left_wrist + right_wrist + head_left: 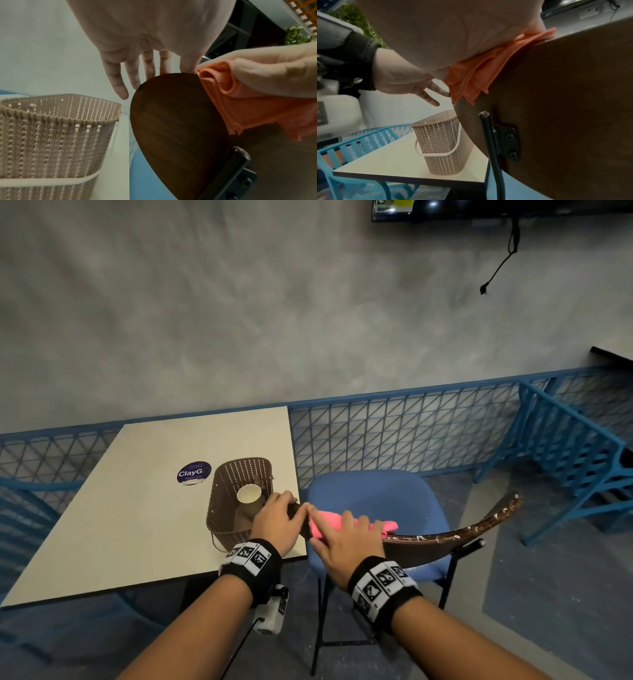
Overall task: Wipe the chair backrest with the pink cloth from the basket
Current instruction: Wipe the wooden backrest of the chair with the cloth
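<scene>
I had my right hand (346, 537) pressing the pink cloth (356, 524) flat on the backrest (455, 534) top edge, left hand (279, 520) fingers (118, 86) released at its end, basket (236, 501) just beside.

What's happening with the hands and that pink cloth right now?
Left hand steadies the backrest end, fingers straight. Right hand presses the pink cloth on its top edge. Basket on the table alongside, not blocking.

"ClayG" on round table sticker (194, 473)
</scene>
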